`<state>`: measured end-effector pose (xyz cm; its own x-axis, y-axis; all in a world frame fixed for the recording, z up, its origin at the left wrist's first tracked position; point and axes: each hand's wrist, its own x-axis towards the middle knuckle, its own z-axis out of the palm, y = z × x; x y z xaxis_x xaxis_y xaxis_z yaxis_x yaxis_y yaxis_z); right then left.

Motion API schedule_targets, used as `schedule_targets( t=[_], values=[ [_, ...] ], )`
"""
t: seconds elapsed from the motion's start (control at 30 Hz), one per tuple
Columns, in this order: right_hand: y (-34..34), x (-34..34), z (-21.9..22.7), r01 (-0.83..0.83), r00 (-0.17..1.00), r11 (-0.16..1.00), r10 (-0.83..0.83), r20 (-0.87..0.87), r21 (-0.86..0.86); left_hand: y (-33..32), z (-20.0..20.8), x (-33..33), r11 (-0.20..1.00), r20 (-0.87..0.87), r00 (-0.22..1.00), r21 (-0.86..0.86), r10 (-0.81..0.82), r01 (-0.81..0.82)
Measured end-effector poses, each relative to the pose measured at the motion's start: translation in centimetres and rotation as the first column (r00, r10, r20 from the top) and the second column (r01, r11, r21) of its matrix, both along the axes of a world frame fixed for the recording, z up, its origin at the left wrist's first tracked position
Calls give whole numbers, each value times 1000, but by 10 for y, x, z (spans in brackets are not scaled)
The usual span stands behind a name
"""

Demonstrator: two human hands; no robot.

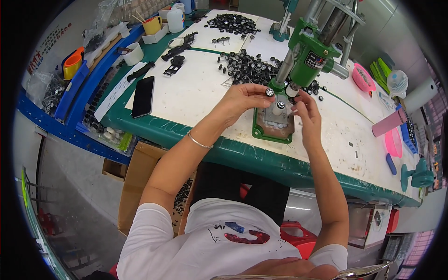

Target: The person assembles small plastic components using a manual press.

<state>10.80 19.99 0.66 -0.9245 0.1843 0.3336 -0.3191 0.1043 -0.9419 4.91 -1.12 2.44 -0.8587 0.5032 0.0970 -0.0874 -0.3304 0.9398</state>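
Observation:
My left hand [242, 100] pinches a small black toy wheel [269, 92] with a silver hub between thumb and fingertips, just left of the press. The green hand press [309, 58] stands in front of me, its ram above a metal base plate [273, 132]. On the plate a white round holder [278, 111] carries another small wheel on its top. My right hand [308, 114] is curled at the right side of the ram, fingertips close together; what they hold is too small to make out. Behind the press lies a heap of black wheels [249, 67], some on thin metal axles.
A black phone [143, 96] lies at the table's left edge, with black chassis parts [174, 65] beyond it. Another wheel pile [232, 23] sits farther back. At right are a pink basket [363, 77], a pink cup [389, 122] and a small fan [397, 82]. A cardboard box [140, 186] stands below.

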Motion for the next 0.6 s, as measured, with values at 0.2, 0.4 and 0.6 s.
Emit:
schedule_targets(
  t=[0.2, 0.4, 0.6],
  values=[
    [45, -2, 39, 167, 986, 986, -167, 6, -11, 24, 2, 0, 976, -189, 980, -192, 64, -101],
    [70, -24, 98, 194, 979, 978, -198, -56, -78, 46, -14, -7, 985, -268, 959, -121, 87, -124],
    [46, -78, 181, -91, 980, 936, 24, -197, -339, 54, -32, -15, 993, -86, 993, 101, 78, -69]
  ],
)
